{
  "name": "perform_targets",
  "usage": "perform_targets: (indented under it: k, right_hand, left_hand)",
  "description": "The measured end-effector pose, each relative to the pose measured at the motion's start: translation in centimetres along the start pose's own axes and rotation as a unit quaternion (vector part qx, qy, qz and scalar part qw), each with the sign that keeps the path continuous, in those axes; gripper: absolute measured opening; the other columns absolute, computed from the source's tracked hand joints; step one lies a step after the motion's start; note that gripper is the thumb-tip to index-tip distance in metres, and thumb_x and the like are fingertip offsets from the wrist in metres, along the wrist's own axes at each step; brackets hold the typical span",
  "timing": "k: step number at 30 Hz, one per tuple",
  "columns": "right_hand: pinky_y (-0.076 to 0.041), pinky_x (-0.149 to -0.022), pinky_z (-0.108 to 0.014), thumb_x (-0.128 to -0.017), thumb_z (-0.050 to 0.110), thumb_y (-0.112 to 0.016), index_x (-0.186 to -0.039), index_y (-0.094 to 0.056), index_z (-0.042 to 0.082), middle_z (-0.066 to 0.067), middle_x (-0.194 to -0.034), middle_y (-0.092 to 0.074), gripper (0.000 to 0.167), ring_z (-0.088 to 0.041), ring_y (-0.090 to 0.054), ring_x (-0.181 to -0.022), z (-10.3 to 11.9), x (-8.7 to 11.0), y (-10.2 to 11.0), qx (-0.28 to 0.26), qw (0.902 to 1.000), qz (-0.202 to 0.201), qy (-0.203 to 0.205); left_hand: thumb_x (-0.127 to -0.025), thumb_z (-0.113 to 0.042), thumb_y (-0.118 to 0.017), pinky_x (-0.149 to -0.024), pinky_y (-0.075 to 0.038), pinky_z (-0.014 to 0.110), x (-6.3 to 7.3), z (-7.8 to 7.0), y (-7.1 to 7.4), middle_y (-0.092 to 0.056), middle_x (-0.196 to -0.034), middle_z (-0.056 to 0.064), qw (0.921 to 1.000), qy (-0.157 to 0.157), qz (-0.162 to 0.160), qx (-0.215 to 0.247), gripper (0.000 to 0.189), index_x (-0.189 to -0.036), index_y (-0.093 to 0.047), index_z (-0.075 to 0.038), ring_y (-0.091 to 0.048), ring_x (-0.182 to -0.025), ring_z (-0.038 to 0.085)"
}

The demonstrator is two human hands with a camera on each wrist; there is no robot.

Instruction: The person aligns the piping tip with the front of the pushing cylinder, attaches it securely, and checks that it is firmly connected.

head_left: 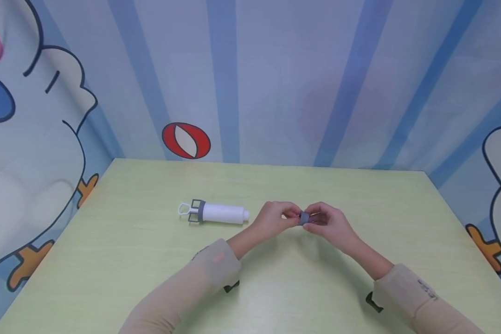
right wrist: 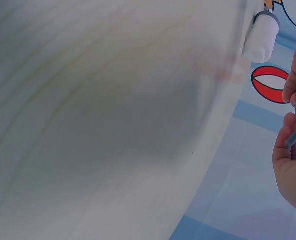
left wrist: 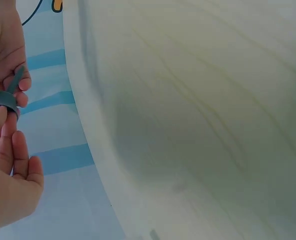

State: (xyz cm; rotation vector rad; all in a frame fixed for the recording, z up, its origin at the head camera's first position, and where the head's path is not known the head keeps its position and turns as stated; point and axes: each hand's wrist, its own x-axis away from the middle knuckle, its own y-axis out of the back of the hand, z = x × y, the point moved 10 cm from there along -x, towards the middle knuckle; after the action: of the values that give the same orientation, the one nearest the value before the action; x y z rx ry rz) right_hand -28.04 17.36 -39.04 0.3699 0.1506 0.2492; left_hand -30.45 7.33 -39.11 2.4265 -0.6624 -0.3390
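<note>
Between both hands, over the table, is a small grey cap (head_left: 303, 218) with a ring-shaped base. A thin grey stem (left wrist: 16, 79) sticks out of it towards the right hand. My left hand (head_left: 275, 216) pinches the ring from its left side with thumb and fingertips. From the other side my right hand (head_left: 330, 226) grips the cap, its fingers bent around the stem. To the left of the hands lies a white syringe-like press (head_left: 223, 213), touched by neither. It has a grey collar with side loops, a white pull ring and a short white tip pointing right.
The pale green table (head_left: 150, 287) carries the press and ends at a back edge against a blue striped backdrop (head_left: 275, 83). Cartoon figures are printed at both sides, along with a red and white oval (head_left: 186, 140). Beige sleeves cover both forearms, with dark wrist-camera parts (head_left: 374, 302) below them.
</note>
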Motion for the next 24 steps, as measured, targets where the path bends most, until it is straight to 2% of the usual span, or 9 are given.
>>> perform_targets:
  k: [5,10,18,24]
  right_hand:
    - [-0.05,-0.071,-0.022,-0.079,0.009,-0.064,-0.104,-0.053,-0.003,-0.017,-0.099,-0.057,0.029,-0.002,-0.061,-0.082,0.1,0.1,-0.4,-0.016,0.9998,0.012,0.0]
    - [-0.051,-0.069,-0.023,-0.079,0.008,-0.064,-0.103,-0.054,-0.002,-0.018,-0.098,-0.058,0.028,-0.002,-0.061,-0.081,0.5,0.2,-0.8,-0.013,0.9997,0.018,0.008]
    - [-0.048,-0.062,-0.021,-0.077,0.005,-0.065,-0.099,-0.056,-0.003,-0.015,-0.09,-0.059,0.025,-0.005,-0.057,-0.071,1.0,0.1,-1.1,0.026,0.9995,0.012,0.017]
    - [-0.047,-0.06,-0.023,-0.076,0.005,-0.064,-0.098,-0.057,0.0,-0.015,-0.09,-0.06,0.024,-0.007,-0.056,-0.068,1.0,0.2,-1.0,0.04,0.999,0.014,0.01]
  left_hand:
    - [-0.08,-0.021,-0.065,-0.068,-0.044,0.018,0.0,0.4,0.2,-0.066,-0.082,-0.004,0.9999,0.007,-0.008,-0.001,0.01,-0.087,-0.065,-0.016,-0.059,-0.076,0.004]
    - [-0.076,-0.022,-0.069,-0.065,-0.043,0.017,0.1,0.5,0.5,-0.064,-0.075,-0.005,0.9995,0.01,-0.013,-0.026,0.01,-0.08,-0.062,-0.016,-0.055,-0.07,0.003]
    - [-0.076,-0.022,-0.069,-0.064,-0.041,0.017,0.3,0.3,0.5,-0.063,-0.073,-0.005,0.9981,0.004,-0.003,-0.061,0.011,-0.08,-0.061,-0.015,-0.054,-0.068,0.004]
    - [-0.076,-0.027,-0.068,-0.065,-0.041,0.017,0.5,-0.1,0.7,-0.064,-0.075,-0.006,0.9952,-0.014,0.011,-0.096,0.015,-0.083,-0.062,-0.015,-0.055,-0.07,0.004]
